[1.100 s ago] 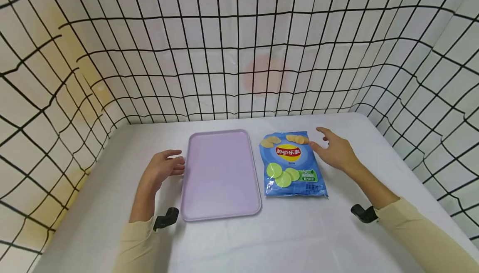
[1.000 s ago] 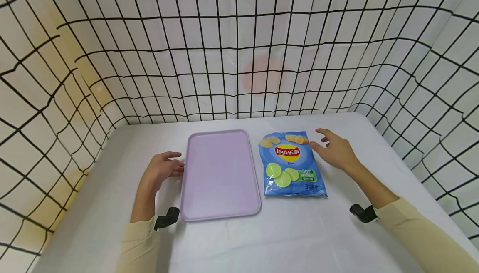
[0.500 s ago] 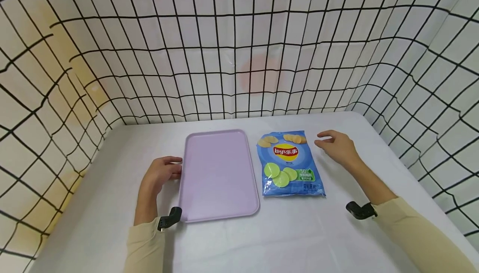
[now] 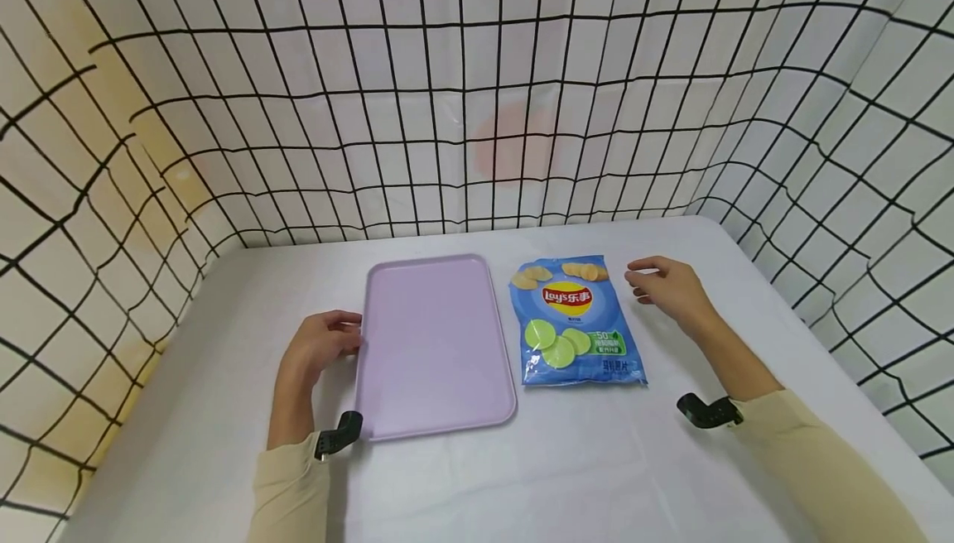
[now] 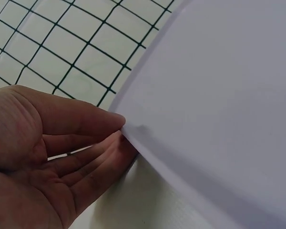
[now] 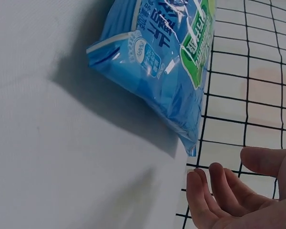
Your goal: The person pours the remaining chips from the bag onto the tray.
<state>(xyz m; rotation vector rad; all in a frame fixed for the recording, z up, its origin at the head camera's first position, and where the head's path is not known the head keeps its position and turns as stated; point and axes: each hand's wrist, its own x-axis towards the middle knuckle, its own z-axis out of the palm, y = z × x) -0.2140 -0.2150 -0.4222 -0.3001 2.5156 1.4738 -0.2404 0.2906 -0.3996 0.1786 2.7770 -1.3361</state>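
A lilac rectangular tray (image 4: 436,344) lies on the white table, left of centre. My left hand (image 4: 316,346) is at its left side; in the left wrist view the thumb and fingers pinch the tray's edge (image 5: 155,160), thumb above and fingers beneath. Right of the tray lies a blue Lay's potato chip bag (image 4: 577,315), face up, printed with chips and lime slices. My right hand (image 4: 671,288) hovers beside the bag's upper right corner, fingers loosely bent and holding nothing. In the right wrist view a gap separates its fingertips from the bag (image 6: 169,86).
Black wire grid (image 4: 477,121) walls the table at the back and both sides, with white sheeting behind it. A black wrist camera (image 4: 339,435) sits on the left wrist, and a second black camera (image 4: 704,412) on the right.
My left hand has come in to the tray's edge and taken hold of it. My right hand has drawn slightly away from the bag, its thumb closing toward the fingers. Tray and bag stay put.
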